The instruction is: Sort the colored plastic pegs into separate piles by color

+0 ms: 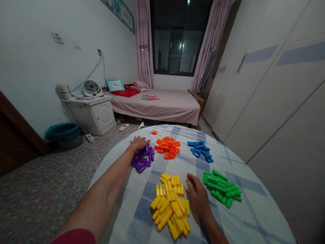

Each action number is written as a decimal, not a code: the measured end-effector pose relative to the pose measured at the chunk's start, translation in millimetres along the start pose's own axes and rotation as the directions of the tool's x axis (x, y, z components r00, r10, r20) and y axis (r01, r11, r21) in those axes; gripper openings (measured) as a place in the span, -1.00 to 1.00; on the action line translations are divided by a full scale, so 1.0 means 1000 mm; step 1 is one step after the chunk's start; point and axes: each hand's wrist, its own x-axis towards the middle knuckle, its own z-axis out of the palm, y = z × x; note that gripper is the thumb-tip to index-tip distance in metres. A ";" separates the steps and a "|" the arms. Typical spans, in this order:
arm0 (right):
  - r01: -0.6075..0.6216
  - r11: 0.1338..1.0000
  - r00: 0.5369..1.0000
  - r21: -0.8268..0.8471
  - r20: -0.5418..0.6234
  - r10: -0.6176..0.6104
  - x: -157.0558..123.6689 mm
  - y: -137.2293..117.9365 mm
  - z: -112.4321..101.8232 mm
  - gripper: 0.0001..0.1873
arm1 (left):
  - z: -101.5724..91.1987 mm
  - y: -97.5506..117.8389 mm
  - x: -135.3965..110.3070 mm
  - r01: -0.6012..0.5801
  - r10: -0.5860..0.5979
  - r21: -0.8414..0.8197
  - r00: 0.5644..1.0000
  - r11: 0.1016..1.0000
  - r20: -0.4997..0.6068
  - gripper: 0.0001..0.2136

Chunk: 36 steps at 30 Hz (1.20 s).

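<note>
My left hand (139, 143) reaches out over the far edge of a pile of purple plastic pieces (142, 162), its fingers spread; whether it touches them I cannot tell. My right hand (197, 192) rests on the table, fingers loosely stretched and nothing seen in them. It lies between a large heap of yellow plastic pieces (170, 206) and a pile of green ones (222, 186). Farther off are a pile of orange pieces (169, 146) and a pile of blue pieces (200, 149). One small orange cluster (154, 133) lies apart near the table's far edge.
A blue-and-white checked cloth covers the round table (256, 206). Beyond it stand a bed (162, 106) and a white cabinet (101, 117) with a small fan (91, 87). A teal-rimmed bin (63, 130) is at left, a tall wardrobe (274, 95) at right.
</note>
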 end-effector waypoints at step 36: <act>-0.092 0.995 0.994 0.026 0.056 0.090 0.000 -0.009 -0.004 -0.67 | 0.008 0.024 -0.038 -0.237 0.228 0.013 0.948 0.971 0.223 -0.48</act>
